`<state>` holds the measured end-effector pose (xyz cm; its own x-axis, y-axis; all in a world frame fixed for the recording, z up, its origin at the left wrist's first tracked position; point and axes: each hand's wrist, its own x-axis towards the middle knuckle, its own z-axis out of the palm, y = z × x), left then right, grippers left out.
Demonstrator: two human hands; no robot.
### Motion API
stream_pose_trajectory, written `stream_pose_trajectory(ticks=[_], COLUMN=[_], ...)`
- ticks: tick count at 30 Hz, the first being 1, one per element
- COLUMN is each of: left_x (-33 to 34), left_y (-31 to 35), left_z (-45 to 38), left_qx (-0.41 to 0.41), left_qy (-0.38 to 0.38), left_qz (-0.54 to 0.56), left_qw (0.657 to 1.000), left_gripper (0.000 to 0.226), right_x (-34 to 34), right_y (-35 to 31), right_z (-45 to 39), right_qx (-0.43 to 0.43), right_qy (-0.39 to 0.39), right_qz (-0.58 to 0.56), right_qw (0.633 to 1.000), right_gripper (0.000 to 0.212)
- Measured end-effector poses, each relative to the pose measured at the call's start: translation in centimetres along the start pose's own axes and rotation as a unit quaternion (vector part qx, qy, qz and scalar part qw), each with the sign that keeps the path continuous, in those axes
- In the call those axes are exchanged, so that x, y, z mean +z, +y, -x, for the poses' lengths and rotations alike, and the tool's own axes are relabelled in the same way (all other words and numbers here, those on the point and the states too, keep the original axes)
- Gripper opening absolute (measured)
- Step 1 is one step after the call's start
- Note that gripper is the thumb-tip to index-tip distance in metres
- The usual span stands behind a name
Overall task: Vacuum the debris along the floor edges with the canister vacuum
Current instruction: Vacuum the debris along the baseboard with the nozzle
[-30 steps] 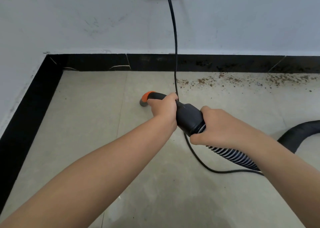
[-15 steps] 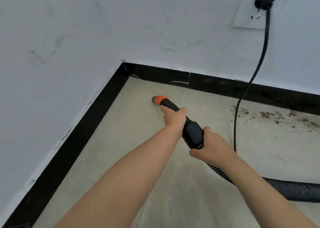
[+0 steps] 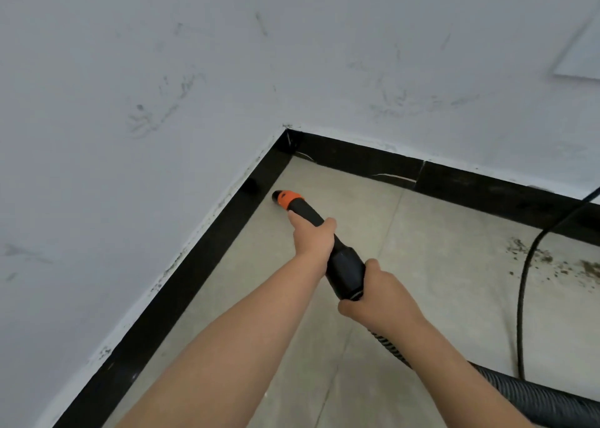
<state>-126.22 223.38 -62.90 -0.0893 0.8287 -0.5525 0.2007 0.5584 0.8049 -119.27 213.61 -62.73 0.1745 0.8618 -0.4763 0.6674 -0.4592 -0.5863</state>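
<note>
Room corner: two scuffed white walls [image 3: 194, 70] meet above a black baseboard [image 3: 181, 281] that runs along both floor edges. The floor [image 3: 422, 232] is pale beige tile with thin grout lines. A white plate, part-seen, sits on the right-hand wall [image 3: 581, 57] at the frame edge.

Vacuum nozzle [image 3: 285, 198], black with an orange collar, points into the corner; its tip lies low over the floor, just beside the left baseboard and short of the corner itself. Cannot tell whether the tip touches the tile.

Left hand [image 3: 313, 237]: its grip is closed round the slim black wand just behind the orange collar, fingers wrapped over the top, forearm stretched out from lower left.

Right hand [image 3: 376, 297]: its grip is closed round the wider black cuff [image 3: 345, 268] where the wand meets the hose, thumb lying along the upper side.

Ribbed hose [image 3: 532, 398] leaves the right hand, striped black and light near the cuff, then plain black, running along the floor to the lower right frame edge. The canister itself is out of frame.

Debris [image 3: 565, 265]: brown crumbs and dust scattered on the tile near the far baseboard at right, well apart from the nozzle.

Black power cord [image 3: 523, 284] comes down from the right-hand wall, crosses the baseboard, runs along the floor just beside the debris patch, and reaches the hose.
</note>
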Motion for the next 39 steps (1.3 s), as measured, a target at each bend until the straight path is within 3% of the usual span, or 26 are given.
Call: stream_pose_trajectory(ticks=[11, 21, 29, 39], left_x=[-1.5, 1.3, -0.1, 3.3], left_y=[2.7, 2.7, -1.1, -2.4], left_z=[-4.8, -0.8, 4.8, 11.4], left_qx=[0.037, 0.002, -0.043, -0.106], left_qy=[-0.083, -0.137, -0.004, 0.006], left_qz=[-0.053, -0.046, 0.056, 0.129], left_qw=[0.994, 0.99, 0.997, 0.986], left_gripper=[0.074, 0.078, 0.079, 0.075], right_x=[2.2, -0.8, -2.2, -7.4], right_y=[-3.2, -0.9, 1.1, 4.0], right_z=[-4.5, -0.4, 3.7, 9.3], right_qx=[0.021, 0.034, -0.02, -0.027], right_qy=[0.028, 0.073, -0.08, -0.134], right_qz=[-0.076, -0.017, 0.035, 0.1], right_qw=[0.996, 0.997, 0.996, 0.986], right_gripper=[0.033, 0.033, 0.035, 0.033])
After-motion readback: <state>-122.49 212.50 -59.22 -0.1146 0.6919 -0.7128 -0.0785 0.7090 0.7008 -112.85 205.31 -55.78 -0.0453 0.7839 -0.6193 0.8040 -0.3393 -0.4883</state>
